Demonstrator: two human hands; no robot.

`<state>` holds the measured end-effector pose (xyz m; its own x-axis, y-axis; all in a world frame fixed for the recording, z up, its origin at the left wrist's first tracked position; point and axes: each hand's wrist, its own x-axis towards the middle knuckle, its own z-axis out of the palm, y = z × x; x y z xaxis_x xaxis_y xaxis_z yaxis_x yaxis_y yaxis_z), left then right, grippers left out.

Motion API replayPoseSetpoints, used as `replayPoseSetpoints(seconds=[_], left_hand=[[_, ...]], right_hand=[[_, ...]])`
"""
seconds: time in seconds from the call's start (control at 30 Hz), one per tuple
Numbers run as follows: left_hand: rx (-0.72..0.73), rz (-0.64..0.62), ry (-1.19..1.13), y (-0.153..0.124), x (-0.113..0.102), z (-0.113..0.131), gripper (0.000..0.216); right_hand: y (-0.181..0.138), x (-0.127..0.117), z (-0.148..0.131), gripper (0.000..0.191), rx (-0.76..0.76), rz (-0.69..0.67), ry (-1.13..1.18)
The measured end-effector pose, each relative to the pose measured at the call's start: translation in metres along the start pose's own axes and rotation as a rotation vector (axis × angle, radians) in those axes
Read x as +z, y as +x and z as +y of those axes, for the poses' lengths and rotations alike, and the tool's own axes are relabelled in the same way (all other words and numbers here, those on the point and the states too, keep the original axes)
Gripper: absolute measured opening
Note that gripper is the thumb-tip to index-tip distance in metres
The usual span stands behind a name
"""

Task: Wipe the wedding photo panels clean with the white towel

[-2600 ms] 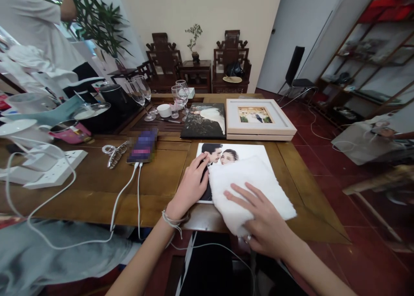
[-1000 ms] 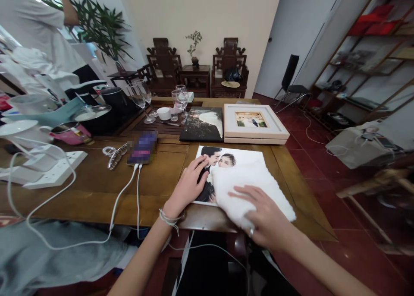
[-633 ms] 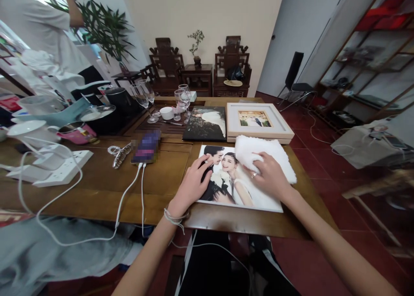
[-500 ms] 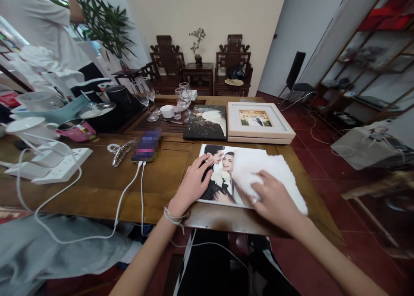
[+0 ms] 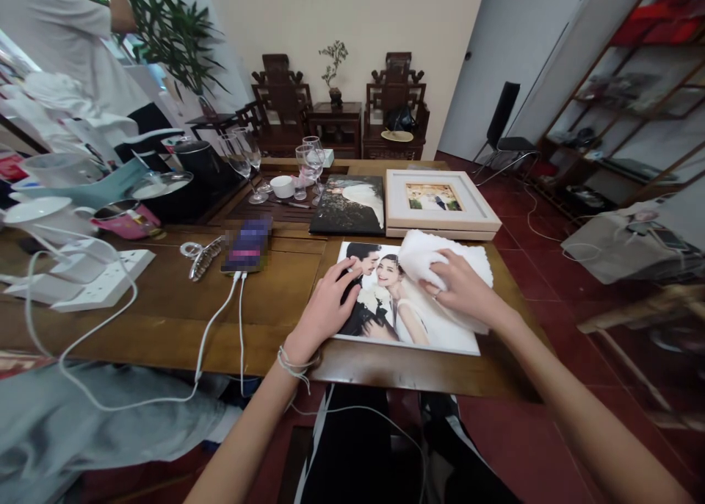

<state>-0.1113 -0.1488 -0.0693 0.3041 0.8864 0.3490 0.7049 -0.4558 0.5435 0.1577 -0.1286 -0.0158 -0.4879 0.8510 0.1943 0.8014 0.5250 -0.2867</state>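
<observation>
A large wedding photo print (image 5: 410, 320) lies flat near the front edge of the wooden table. My left hand (image 5: 331, 298) rests on its left side, fingers spread over the dark suit in the picture. With bent fingers, my right hand (image 5: 460, 287) grips a white fluffy cloth (image 5: 424, 250) against the photo's right part. The cloth is bunched and covers the upper right of the print, hanging past its edge. Behind the photo stand a dark picture panel (image 5: 349, 206) and a light wooden frame (image 5: 443, 204) holding a small photo.
Left of the photo lie a phone (image 5: 246, 245) with white cables, a clear hair claw (image 5: 206, 258) and a power strip (image 5: 104, 280). Wine glasses (image 5: 311, 162) and a white cup (image 5: 283, 186) stand farther back. Another person in a white shirt (image 5: 71, 34) is at upper left.
My right hand has moved the cloth up and slightly right, bunching it and uncovering the photo's lower right part. My left hand stays on the photo.
</observation>
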Motion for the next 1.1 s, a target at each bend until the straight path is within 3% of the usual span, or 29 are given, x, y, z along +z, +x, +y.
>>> replayPoseSetpoints(seconds=[0.1,0.37,0.5,0.67,0.77,0.93,1.1], left_hand=[[-0.008,0.002,0.004,0.0,0.001,0.0,0.035],[-0.007,0.004,0.017,0.0,0.0,0.002,0.034],[0.012,0.009,0.025,0.0,0.001,-0.001,0.033],[0.023,0.021,0.016,-0.001,0.002,-0.002,0.037],[0.031,0.033,-0.021,0.0,0.002,-0.003,0.04],[0.029,0.029,-0.069,0.001,0.004,-0.006,0.04],[0.003,0.012,-0.066,0.0,0.006,-0.004,0.041]], right_hand=[[-0.012,-0.003,0.005,0.008,-0.027,-0.044,0.005],[-0.106,-0.031,-0.055,0.026,0.036,-0.423,0.046],[-0.084,-0.03,-0.049,0.025,-0.004,-0.381,0.021],[-0.013,-0.007,-0.008,0.017,-0.058,-0.13,-0.006],[0.004,0.008,0.01,0.015,-0.082,-0.012,-0.002],[-0.033,0.008,-0.012,0.016,-0.017,-0.033,-0.022],[-0.088,-0.025,-0.062,0.024,-0.052,-0.319,0.037]])
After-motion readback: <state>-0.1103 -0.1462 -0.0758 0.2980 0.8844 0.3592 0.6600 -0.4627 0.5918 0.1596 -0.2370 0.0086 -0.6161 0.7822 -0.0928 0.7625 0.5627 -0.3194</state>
